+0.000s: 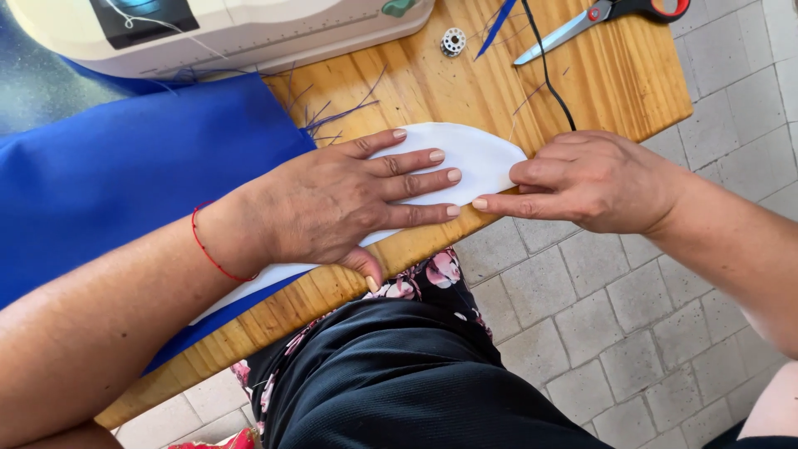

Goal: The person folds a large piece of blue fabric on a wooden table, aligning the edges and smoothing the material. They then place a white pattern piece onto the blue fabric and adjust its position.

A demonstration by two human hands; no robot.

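Left hand (332,204) pressed flat on the white fabric piece (478,158), fingers spread and straight, holding it down on the wooden table (598,83); right hand (586,179) at the piece's right edge, fingers narrow, pinching the edge; white piece lies at the table's near edge, partly over the blue fabric (125,175); sewing machine (249,29), bobbin (453,41) and scissors (603,17) farther back.

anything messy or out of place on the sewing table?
Only small clutter: loose blue thread scraps lie scattered on the wooden table beside the blue fabric, and a bobbin sits loose near the scissors. The white piece lies flat under both hands; nothing looks damaged.
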